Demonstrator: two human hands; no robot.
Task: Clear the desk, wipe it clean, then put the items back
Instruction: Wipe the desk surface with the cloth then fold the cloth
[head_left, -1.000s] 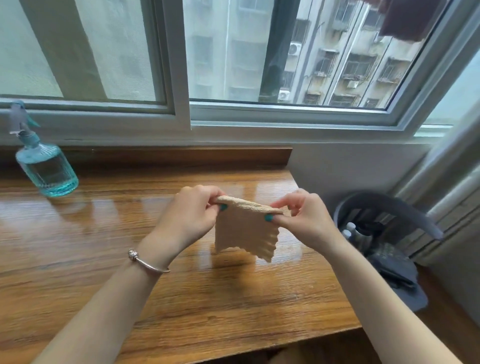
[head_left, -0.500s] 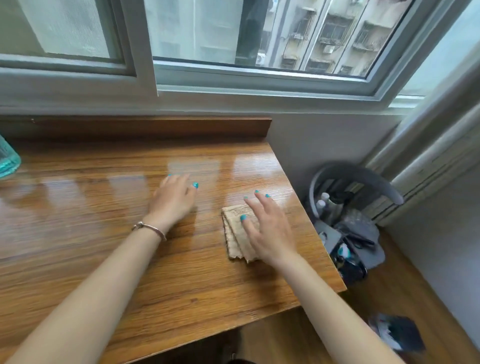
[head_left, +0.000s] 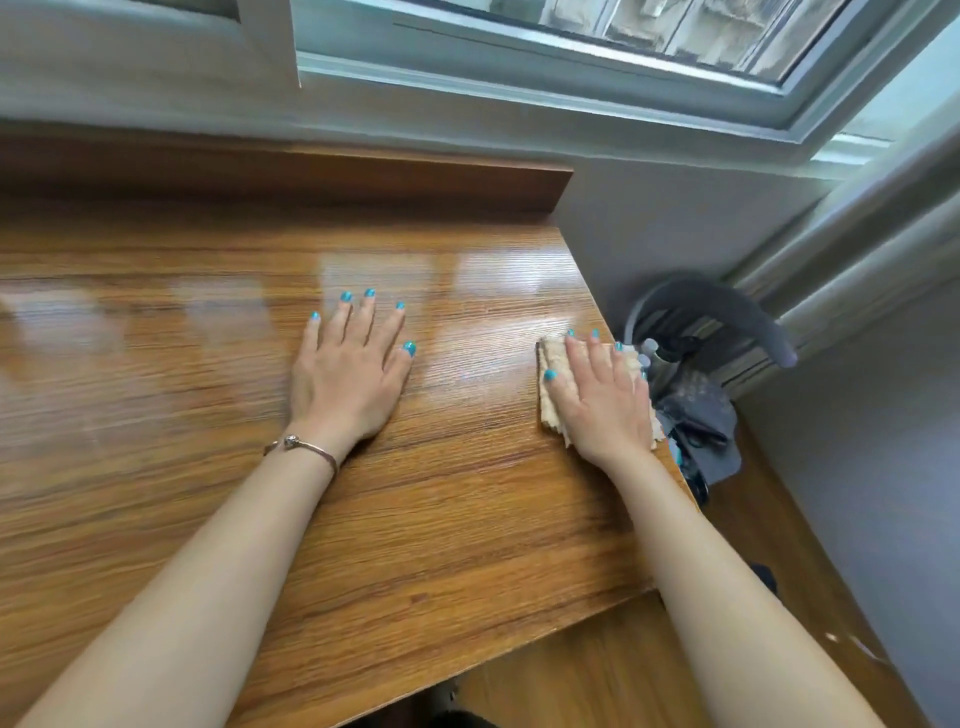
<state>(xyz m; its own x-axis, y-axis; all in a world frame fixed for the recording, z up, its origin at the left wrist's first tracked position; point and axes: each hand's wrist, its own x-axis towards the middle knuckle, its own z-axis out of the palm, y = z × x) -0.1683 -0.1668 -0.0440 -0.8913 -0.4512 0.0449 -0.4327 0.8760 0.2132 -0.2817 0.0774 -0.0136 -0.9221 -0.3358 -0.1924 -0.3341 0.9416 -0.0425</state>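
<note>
Both hands lie flat: the left hand (head_left: 347, 382) on bare tabletop (head_left: 156, 415), the right hand (head_left: 602, 400) pressing the cloth (head_left: 550, 364) beneath its palm. Soft, light, it likely bunches unless pressed flat.

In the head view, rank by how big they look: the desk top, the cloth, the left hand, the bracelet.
1. Desk top, largest by far.
2. Left hand.
3. Cloth; unsure against the hand, since the right hand lies flat over most of it.
4. Bracelet, smallest.
</note>
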